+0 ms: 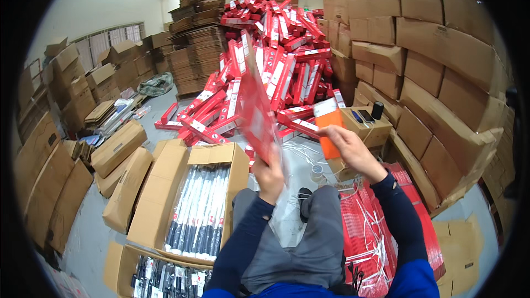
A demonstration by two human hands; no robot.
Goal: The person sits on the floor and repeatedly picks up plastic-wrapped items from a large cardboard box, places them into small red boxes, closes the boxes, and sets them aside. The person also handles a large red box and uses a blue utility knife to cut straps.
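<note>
My left hand [270, 178] grips the lower end of a long red carton [257, 109], which looks flattened and is blurred by motion. It stands tilted in front of a heap of red boxes. My right hand [352, 149] holds an orange and white paper or leaflet [330, 132] between thumb and fingers. To the left of my legs, an opened cardboard box [155, 198] holds several plastic-wrapped rods [198, 207] with dark handle ends. A second opened box [120, 271] in front of it contains more wrapped dark items [165, 277].
Long red boxes [281, 66] lie heaped ahead. Flat red cartons [364, 231], bound with white straps, lie at my right. A phone [366, 116] and a black cylinder [377, 110] rest on a small carton [364, 130]. Stacked brown cartons [434, 66] wall the right side. A tape roll [317, 170] is on the floor.
</note>
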